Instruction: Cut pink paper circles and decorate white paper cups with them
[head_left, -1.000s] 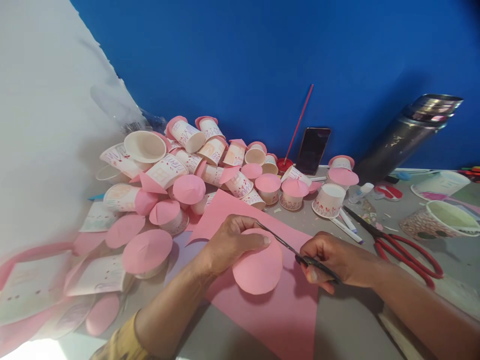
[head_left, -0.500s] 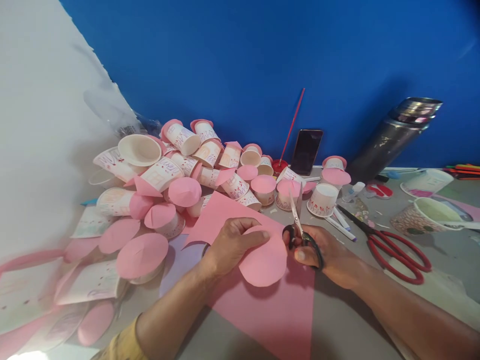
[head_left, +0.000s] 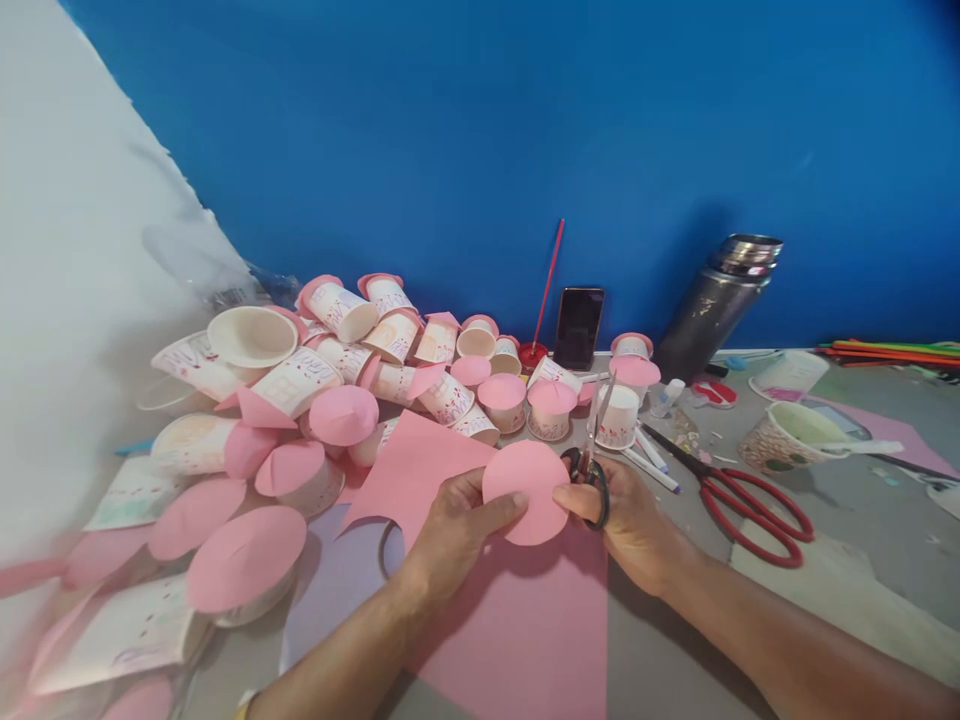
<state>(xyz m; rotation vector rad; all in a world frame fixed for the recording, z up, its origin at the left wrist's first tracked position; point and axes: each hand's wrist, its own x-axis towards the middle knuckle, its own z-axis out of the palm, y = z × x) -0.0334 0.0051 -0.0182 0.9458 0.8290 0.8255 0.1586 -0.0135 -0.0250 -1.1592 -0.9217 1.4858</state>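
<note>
A round pink paper disc [head_left: 534, 480] is held up at the middle of the view. My left hand [head_left: 448, 535] pinches its left side, thumb on top. With its thumb at the disc's right edge, my right hand [head_left: 637, 525] also grips small black-handled scissors [head_left: 592, 445], blades pointing up and away from the paper. Beneath both hands lie a pink sheet [head_left: 525, 630] and a second pink piece with a curved cutout [head_left: 412, 455]. A lilac sheet [head_left: 322, 570] shows at the left, partly covered.
Decorated paper cups with pink paper tops [head_left: 300, 380] pile up on the left. Large red-handled scissors [head_left: 757, 510], a patterned cup [head_left: 772, 445] and markers [head_left: 651, 468] lie right. A dark flask [head_left: 705, 310] and a phone [head_left: 579, 328] stand by the blue wall.
The disc has turned and risen slightly, and my right thumb now rests on its edge. The scissors stay in my right hand. The whole view has shifted to the right.
</note>
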